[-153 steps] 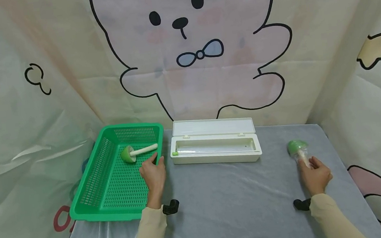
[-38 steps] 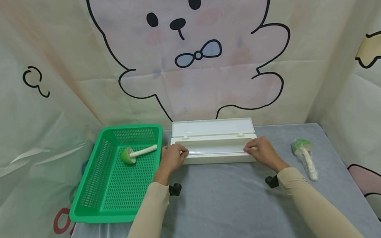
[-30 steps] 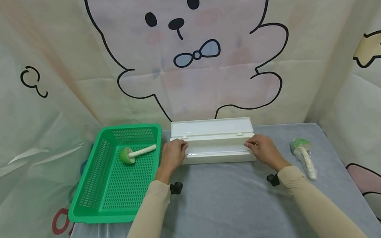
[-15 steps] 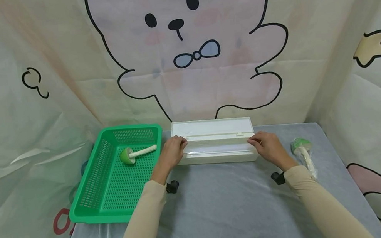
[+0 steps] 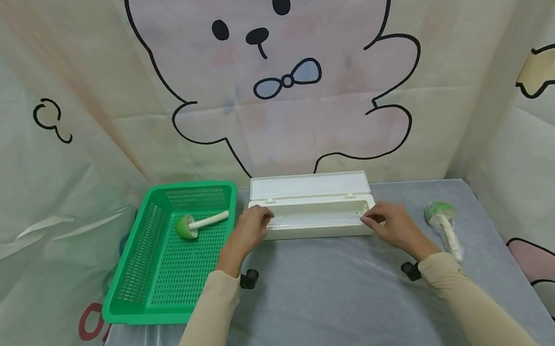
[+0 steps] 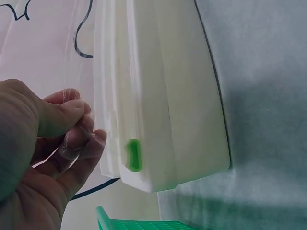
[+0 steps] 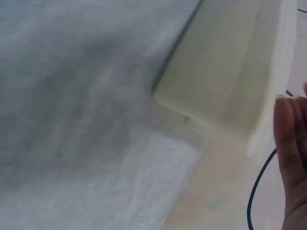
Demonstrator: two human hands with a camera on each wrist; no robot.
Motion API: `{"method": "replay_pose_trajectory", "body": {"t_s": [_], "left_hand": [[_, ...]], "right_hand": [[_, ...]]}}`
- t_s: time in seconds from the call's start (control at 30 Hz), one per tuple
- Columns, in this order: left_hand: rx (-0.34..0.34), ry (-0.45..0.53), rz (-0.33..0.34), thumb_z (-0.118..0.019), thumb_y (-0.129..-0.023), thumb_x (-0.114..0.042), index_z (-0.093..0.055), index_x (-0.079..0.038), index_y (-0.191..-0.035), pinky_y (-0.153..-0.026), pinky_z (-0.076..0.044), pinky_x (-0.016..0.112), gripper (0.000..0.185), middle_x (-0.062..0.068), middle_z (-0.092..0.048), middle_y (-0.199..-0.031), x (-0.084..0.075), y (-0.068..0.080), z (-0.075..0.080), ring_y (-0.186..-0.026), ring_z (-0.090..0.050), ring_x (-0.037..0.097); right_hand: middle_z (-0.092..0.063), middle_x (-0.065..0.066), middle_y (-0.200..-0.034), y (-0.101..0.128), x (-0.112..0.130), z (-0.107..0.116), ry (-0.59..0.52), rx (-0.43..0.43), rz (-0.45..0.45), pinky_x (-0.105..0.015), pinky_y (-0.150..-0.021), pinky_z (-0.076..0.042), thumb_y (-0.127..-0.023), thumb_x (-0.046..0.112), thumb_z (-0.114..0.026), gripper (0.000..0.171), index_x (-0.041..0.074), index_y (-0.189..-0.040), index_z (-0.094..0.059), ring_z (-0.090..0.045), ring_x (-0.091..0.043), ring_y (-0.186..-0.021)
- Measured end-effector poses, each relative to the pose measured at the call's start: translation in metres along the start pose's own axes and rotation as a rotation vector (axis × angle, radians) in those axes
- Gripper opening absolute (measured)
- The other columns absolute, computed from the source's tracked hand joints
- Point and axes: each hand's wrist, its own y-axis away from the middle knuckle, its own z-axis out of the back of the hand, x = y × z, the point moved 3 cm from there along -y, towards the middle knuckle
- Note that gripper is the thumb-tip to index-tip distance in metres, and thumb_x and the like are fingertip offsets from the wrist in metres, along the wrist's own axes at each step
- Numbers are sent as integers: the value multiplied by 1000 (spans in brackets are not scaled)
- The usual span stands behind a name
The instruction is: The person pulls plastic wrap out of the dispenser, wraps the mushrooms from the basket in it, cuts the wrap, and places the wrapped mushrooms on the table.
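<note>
Over the long white plastic wrap dispenser (image 5: 321, 230), both hands are held near its two ends. My left hand (image 5: 249, 229) pinches clear plastic wrap (image 6: 72, 143), which clings around the fingers in the left wrist view. My right hand (image 5: 396, 228) has thumb and fingertips together at the dispenser's right end and appears to pinch the wrap's other side; the film is hard to see there. The dispenser's lid (image 5: 309, 185) is tipped back. A green cutter slider (image 6: 134, 155) sits at the left end of its front edge.
Left of the dispenser stands a green basket (image 5: 117, 291) with a green-capped mushroom-shaped piece (image 5: 187, 227) lying in it. A similar mushroom-shaped piece (image 5: 442, 218), wrapped in clear film, lies to the right on the grey tablecloth (image 5: 322, 303). Printed fabric hangs behind.
The wrapped mushroom-shaped piece was released on the right, and both hands came to the dispenser. Over the last half second they have lowered slightly, the right one also shifting toward the person.
</note>
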Motion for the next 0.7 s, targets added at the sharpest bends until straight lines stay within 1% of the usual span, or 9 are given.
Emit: {"method": "replay_pose_trajectory", "body": {"t_s": [0.07,0.13,0.17,0.23,0.33,0.43,0.53,0.57,0.7], "left_hand": [[0,0,-14,-63,-98,2,-74,1,-108,-83,-55,42,15,13,-70,-101,0,2,-2,-96,-67,31],[15,-24,-30,-66,-97,0,-74,1,-107,-82,-55,41,13,12,-68,-100,0,3,-5,-94,-65,30],[21,-41,-34,-68,-95,0,-74,1,-107,-81,-54,40,13,12,-67,-98,0,4,-6,-93,-64,29],[20,-112,-42,-74,-92,-3,-75,-1,-105,-79,-53,39,13,11,-65,-95,2,6,-9,-89,-62,28],[-32,-230,-37,-80,-86,-5,-78,-5,-100,-79,-51,40,14,9,-64,-93,6,8,-12,-88,-59,27],[-102,-317,-14,-82,-84,-7,-80,-9,-95,-79,-51,41,12,7,-66,-93,10,11,-13,-89,-60,27],[-138,-329,0,-81,-86,-9,-80,-10,-92,-78,-52,41,6,6,-68,-93,15,12,-13,-89,-60,27],[-142,-315,5,-81,-87,-10,-80,-10,-91,-78,-52,41,4,6,-68,-93,16,13,-13,-89,-61,27],[-166,-203,35,-78,-91,-13,-79,-7,-91,-80,-54,42,7,6,-72,-93,21,13,-11,-89,-65,27]], "right_hand": [[-65,-3,-86,5,-1,-5,4,-9,-8,-42,-65,-58,-83,10,-85,13,5,-92,-77,-66,-18,-73],[-64,-5,-85,8,-2,-9,29,-47,11,-42,-63,-58,-76,9,-90,20,4,-90,-75,-65,-19,-71],[-63,-6,-84,9,-1,-10,44,-69,28,-41,-62,-57,-74,7,-90,21,3,-88,-75,-64,-19,-70],[-62,-5,-81,10,-1,-13,79,-117,60,-39,-59,-55,-73,3,-90,21,3,-85,-73,-62,-18,-68],[-62,-4,-79,12,-1,-14,103,-178,100,-34,-56,-52,-75,-1,-88,17,3,-84,-73,-60,-15,-65],[-65,-3,-80,12,-4,-13,93,-196,96,-33,-56,-52,-78,-1,-85,14,3,-87,-76,-61,-14,-66],[-68,-3,-83,12,-6,-10,82,-188,82,-34,-57,-54,-80,-1,-84,14,4,-91,-79,-64,-15,-67],[-69,-3,-84,12,-6,-9,76,-185,80,-34,-57,-55,-80,-2,-84,14,3,-92,-79,-64,-15,-68],[-70,-6,-90,10,-7,-5,59,-188,82,-29,-60,-55,-81,-3,-82,14,2,-94,-79,-66,-17,-71]]}}
